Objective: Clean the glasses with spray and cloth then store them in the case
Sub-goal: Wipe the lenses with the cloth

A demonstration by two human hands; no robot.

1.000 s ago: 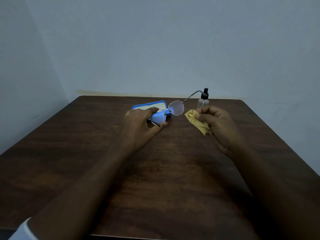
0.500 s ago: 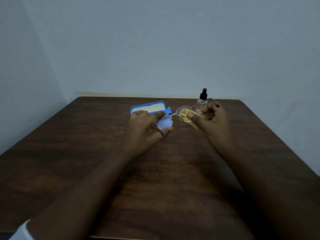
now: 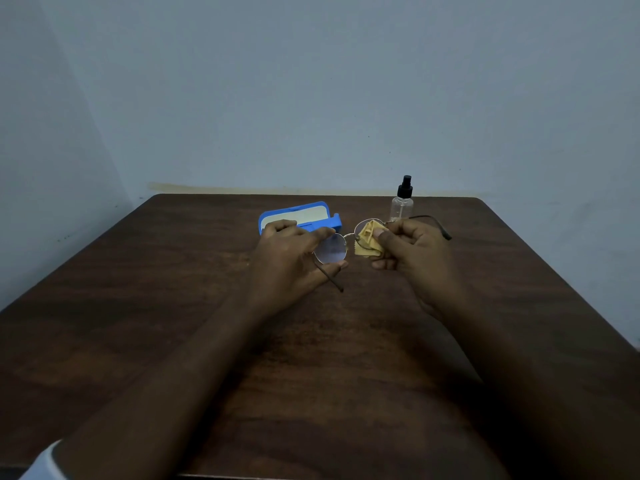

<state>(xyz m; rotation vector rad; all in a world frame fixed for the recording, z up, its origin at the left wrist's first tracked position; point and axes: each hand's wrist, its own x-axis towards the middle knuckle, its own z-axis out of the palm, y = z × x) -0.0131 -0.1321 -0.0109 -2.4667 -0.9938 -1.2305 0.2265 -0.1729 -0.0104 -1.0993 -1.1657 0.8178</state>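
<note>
Thin round wire-framed glasses are held above the dark wooden table, temples unfolded. My left hand pinches the rim of the left lens between thumb and fingers. My right hand pinches a yellow cloth over the right lens, thumb on the front of the cloth. One temple sticks out past my right hand, the other points down past my left palm. An open blue case with a pale lining lies behind my left hand. A clear spray bottle with a black nozzle stands upright behind my right hand.
The table fills the view, with its far edge against a pale blue wall and a corner at the far right. A white sleeve edge shows at the bottom left.
My right hand brought the yellow cloth onto the right lens and now pinches it there. Both hands and the glasses sit a little lower and nearer. The bottle now shows fully.
</note>
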